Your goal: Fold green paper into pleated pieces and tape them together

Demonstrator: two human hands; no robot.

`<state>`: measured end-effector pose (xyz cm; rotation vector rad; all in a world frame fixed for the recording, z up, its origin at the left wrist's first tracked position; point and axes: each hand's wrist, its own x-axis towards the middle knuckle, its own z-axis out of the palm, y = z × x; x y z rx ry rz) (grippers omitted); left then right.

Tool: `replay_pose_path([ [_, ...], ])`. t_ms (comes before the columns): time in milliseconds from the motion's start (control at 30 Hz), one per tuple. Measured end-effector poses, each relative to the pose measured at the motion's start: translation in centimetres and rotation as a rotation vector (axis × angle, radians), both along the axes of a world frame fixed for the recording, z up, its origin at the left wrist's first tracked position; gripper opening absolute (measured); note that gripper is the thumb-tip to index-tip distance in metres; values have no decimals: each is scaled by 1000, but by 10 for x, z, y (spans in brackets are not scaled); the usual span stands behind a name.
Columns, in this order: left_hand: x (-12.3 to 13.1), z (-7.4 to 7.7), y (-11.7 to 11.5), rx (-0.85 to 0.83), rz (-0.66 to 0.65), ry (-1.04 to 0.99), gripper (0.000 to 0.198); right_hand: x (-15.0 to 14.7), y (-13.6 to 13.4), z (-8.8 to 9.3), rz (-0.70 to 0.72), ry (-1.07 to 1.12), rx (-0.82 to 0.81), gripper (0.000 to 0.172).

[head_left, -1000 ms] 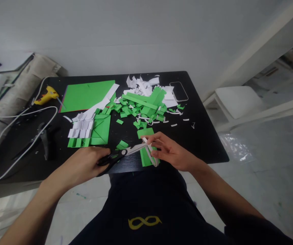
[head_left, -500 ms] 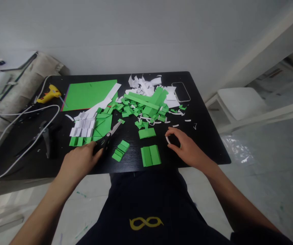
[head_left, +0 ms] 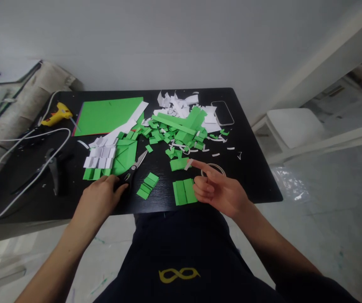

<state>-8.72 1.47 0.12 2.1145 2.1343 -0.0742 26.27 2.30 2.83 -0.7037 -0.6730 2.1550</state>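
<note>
My left hand (head_left: 100, 194) is closed round the black handles of a pair of scissors (head_left: 133, 167), which lie on the table with the blades pointing away from me. My right hand (head_left: 220, 189) has its index finger stretched out and the other fingers curled. A short strip of tape (head_left: 188, 164) is on that fingertip, over a folded green paper piece (head_left: 178, 164). A thin roll of tape (head_left: 218, 165) shows behind the hand, partly hidden by it. Beside the curled fingers lies a wider folded green piece (head_left: 182, 191). A smaller pleated green piece (head_left: 148, 185) lies between my hands.
Pleated white paper (head_left: 100, 152) and green sheets (head_left: 111, 115) lie left on the black table (head_left: 247, 168). Green and white scraps (head_left: 181, 122) heap at the back, near a phone-shaped outline (head_left: 222, 113). A yellow glue gun (head_left: 57, 114), white cable (head_left: 26, 139) and pliers-like tool (head_left: 54, 170) lie far left.
My right hand has moved left and turned, from pinching the tape roll edge-on to pointing with a tape strip on the index fingertip. My left hand stays on the scissors.
</note>
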Motion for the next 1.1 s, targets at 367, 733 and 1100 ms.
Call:
replay_pose_path([
  [367, 108, 21, -15, 68, 91, -1403, 28, -34, -14, -9, 134, 123, 3, 50],
  [733, 119, 19, -15, 37, 141, -1556, 21, -33, -13, -12, 47, -308, 298, 51],
  [1100, 113, 16, -18, 2, 143, -1535, 25, -8, 40, -31, -183, -1200, 977, 17],
])
